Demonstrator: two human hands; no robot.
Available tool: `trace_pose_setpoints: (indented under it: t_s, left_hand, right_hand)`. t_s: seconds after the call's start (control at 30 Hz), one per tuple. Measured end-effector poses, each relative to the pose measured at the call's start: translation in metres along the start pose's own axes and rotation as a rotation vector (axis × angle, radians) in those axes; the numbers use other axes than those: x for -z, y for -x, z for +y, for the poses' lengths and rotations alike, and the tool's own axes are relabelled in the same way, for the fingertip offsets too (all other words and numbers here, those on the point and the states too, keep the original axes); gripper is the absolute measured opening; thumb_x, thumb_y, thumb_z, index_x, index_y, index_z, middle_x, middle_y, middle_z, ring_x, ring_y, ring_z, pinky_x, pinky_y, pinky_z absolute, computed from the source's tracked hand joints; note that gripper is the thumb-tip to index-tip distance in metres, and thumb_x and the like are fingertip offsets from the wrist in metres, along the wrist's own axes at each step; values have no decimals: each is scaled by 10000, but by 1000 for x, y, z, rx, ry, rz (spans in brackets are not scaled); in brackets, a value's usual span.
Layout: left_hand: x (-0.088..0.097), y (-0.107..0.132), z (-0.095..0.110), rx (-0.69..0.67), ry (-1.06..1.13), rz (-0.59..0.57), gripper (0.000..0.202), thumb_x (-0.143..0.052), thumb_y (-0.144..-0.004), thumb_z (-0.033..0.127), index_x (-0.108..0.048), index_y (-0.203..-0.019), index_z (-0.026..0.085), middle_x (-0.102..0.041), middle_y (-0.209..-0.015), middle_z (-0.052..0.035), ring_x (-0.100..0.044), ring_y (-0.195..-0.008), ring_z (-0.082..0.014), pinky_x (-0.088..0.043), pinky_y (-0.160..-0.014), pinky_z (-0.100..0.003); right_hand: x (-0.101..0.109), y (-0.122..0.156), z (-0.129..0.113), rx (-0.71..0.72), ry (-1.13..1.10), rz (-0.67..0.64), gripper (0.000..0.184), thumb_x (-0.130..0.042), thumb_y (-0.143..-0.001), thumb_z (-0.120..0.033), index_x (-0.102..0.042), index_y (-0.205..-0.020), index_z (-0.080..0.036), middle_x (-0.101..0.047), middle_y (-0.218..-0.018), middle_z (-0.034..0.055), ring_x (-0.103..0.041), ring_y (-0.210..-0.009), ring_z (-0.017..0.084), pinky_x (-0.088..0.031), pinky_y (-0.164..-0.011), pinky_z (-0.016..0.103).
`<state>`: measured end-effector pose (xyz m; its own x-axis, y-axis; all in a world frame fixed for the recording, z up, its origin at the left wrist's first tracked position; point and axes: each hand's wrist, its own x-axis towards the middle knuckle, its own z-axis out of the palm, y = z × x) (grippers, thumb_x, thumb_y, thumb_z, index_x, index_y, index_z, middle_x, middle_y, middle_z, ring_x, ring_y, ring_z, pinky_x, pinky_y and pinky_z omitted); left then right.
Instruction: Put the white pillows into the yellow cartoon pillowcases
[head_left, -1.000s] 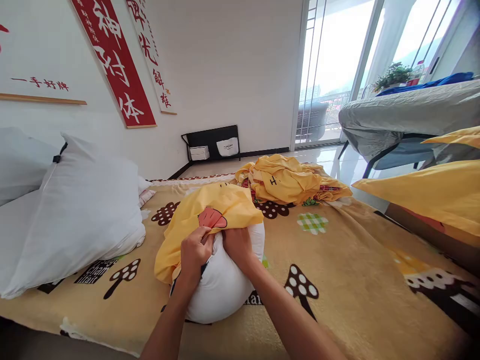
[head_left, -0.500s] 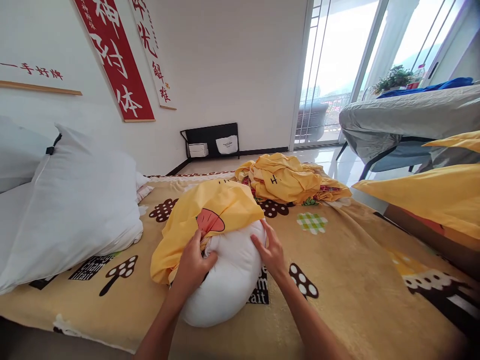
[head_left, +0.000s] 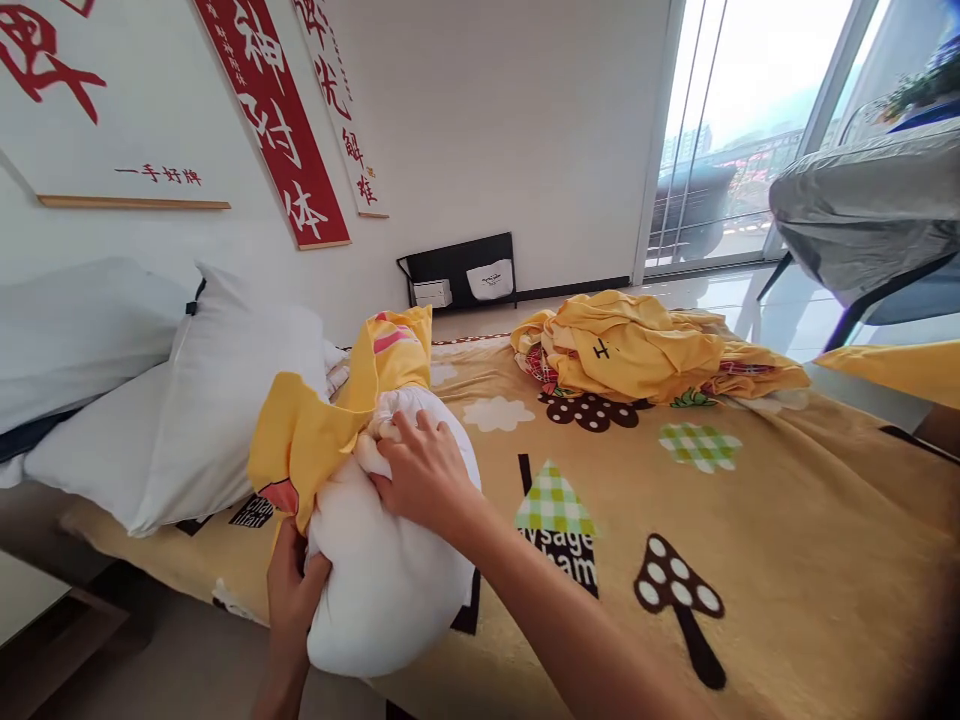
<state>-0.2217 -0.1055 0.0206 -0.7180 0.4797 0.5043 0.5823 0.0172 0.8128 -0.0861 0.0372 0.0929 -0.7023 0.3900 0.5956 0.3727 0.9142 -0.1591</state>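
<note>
A white pillow [head_left: 397, 590] stands bunched on the bed in front of me, with its far end inside a yellow pillowcase [head_left: 300, 440]. The pillowcase hangs in folds to the left and rises beyond the pillow, pink print showing. My left hand [head_left: 292, 580] is closed at the pillow's left side, thumb on the white fabric, by the lower edge of the case; its fingers are partly hidden. On top, my right hand [head_left: 427, 470] has its fingers curled into the white fabric near the case opening.
More white pillows [head_left: 232, 400] lean at the left. A crumpled heap of yellow bedding [head_left: 630, 345] lies at the bed's far side, on a tan patterned blanket [head_left: 615, 630]. A covered table [head_left: 862, 200] stands right of the bed, near a sliding glass door [head_left: 735, 110].
My view has swung left. The pillow has turned more upright and its case has shifted left. My right hand moved from the pillow's right side to its top; my left hand moved lower down.
</note>
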Motion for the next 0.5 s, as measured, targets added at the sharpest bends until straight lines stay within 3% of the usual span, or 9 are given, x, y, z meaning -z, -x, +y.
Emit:
trace_pose_setpoints:
  t_s: [0.07, 0.17, 0.3, 0.4, 0.5]
  left_hand:
    - [4, 2, 3, -10, -60, 67, 195, -509, -660, 377, -484, -734, 199, -482, -605, 38, -468, -577, -131, -397, -511, -215]
    - [2, 6, 7, -5, -147, 136, 232, -528, -704, 419, -436, -663, 210, -377, -516, 70, -389, -488, -99, -348, -451, -195]
    - [0, 12, 3, -25, -178, 151, 237, -542, -687, 430, -492, -677, 199, -417, -502, 68, -417, -471, -98, -376, -448, -195]
    - [6, 17, -7, -22, -135, 104, 220, -571, -672, 404, -536, -680, 187, -492, -527, 49, -473, -492, -106, -423, -482, -200]
    - [14, 22, -13, -42, -104, 27, 202, -582, -700, 376, -534, -652, 186, -521, -544, 36, -489, -502, -105, -430, -496, -199]
  right_hand:
    - [-7, -9, -9, 47, 40, -97, 187, -546, -816, -287, -696, -842, -180, -575, -1056, 117, -501, -953, 275, -473, -703, 391]
    - [-17, -15, -14, 68, 45, -210, 196, -521, -804, -218, -690, -896, -179, -590, -979, 108, -524, -876, 250, -472, -636, 346]
    - [-35, -23, -18, 77, 26, -157, 254, -442, -863, -187, -678, -958, -195, -577, -1072, 107, -518, -922, 249, -470, -623, 324]
    - [-50, -37, -18, 173, -74, -115, 225, -474, -889, -238, -683, -965, -203, -569, -1134, 100, -493, -1041, 256, -470, -742, 344]
    - [-57, -53, -15, 290, -273, -59, 266, -523, -903, -336, -628, -1124, -229, -556, -1245, 59, -473, -1134, 226, -404, -923, 367]
